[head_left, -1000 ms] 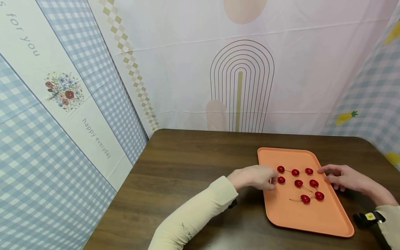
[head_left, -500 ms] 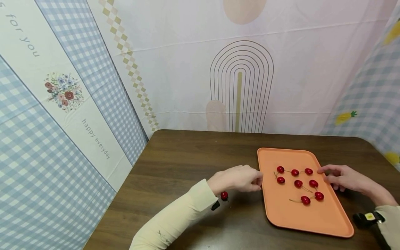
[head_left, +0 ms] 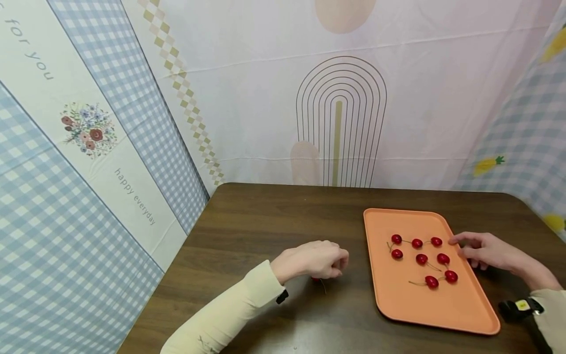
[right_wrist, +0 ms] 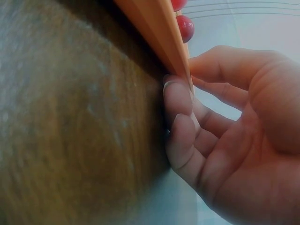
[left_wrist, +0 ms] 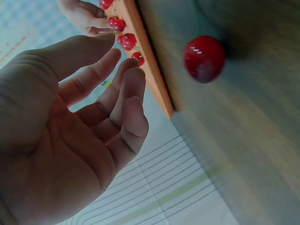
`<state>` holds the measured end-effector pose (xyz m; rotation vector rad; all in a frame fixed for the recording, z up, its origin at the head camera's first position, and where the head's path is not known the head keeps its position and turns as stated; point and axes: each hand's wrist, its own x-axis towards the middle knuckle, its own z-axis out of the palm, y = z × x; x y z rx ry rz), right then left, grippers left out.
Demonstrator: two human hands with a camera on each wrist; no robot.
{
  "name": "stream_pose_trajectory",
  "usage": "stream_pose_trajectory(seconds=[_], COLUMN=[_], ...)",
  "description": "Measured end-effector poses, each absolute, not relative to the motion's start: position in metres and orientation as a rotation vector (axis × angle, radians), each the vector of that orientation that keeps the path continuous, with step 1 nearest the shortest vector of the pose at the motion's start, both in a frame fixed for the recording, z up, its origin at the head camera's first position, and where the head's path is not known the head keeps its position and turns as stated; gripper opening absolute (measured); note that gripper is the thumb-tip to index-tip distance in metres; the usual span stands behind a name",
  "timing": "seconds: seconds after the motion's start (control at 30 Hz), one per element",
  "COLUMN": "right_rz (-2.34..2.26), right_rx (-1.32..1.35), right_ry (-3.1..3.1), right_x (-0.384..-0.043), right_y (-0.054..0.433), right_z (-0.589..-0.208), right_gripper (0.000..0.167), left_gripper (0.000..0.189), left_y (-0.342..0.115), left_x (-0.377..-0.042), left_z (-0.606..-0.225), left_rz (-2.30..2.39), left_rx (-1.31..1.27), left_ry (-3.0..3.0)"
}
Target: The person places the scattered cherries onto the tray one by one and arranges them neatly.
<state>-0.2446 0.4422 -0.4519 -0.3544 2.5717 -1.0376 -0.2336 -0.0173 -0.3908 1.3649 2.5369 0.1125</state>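
My left hand hovers over the table left of the tray, with its fingers loosely bent and nothing between them. Below it lies a red cherry with a thin stem, apart from the fingers in the left wrist view and mostly hidden by the hand in the head view. An orange tray carries several cherries with stems, loosely grouped in its middle. At the tray's right rim, my right hand holds the edge, thumb at the top and fingertips against the outer side.
The dark wooden table extends left of the tray. Behind it hangs a pale cloth with printed arches. Blue checked cloth hangs on the left, and more is at the right. Black straps are on the wrists.
My left hand has moved left, off the tray and over the table, uncovering a cherry stem on the tray. The right hand and the tray stay put.
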Motion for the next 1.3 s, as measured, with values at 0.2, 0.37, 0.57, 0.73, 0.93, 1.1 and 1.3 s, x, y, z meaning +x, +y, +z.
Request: stream_pose_trajectory(seconds=[0.2, 0.37, 0.57, 0.73, 0.93, 1.1, 1.3], right_rz=[-1.029, -1.025, -1.026, -1.034, -1.030, -1.029, -1.031], right_rx=[-0.348, -0.353, -0.346, -0.344, -0.349, -0.343, -0.353], right_ry=[2.580, 2.586, 2.584, 2.573, 2.576, 2.576, 2.581], right_x=[-0.244, -0.244, -0.244, -0.245, -0.245, -0.244, -0.245], right_y=[0.441, 0.441, 0.441, 0.442, 0.442, 0.443, 0.443], right_z=[-0.452, -0.452, -0.451, -0.452, -0.453, -0.454, -0.453], right_gripper=[0.036, 0.036, 0.036, 0.037, 0.037, 0.036, 0.035], left_gripper=[0.009, 0.011, 0.016, 0.018, 0.016, 0.018, 0.018], left_y=[-0.025, -0.026, -0.024, -0.023, -0.022, -0.022, -0.021], left_x=[-0.225, -0.214, -0.206, -0.204, -0.204, -0.208, -0.218], left_z=[-0.399, -0.404, -0.409, -0.411, -0.413, -0.410, -0.401], left_rz=[-0.105, -0.306, -0.502, -0.522, -0.515, -0.384, -0.219], left_rx=[1.410, 1.433, 1.415, 1.391, 1.397, 1.370, 1.391], left_ry=[2.543, 2.567, 2.618, 2.626, 2.619, 2.592, 2.591])
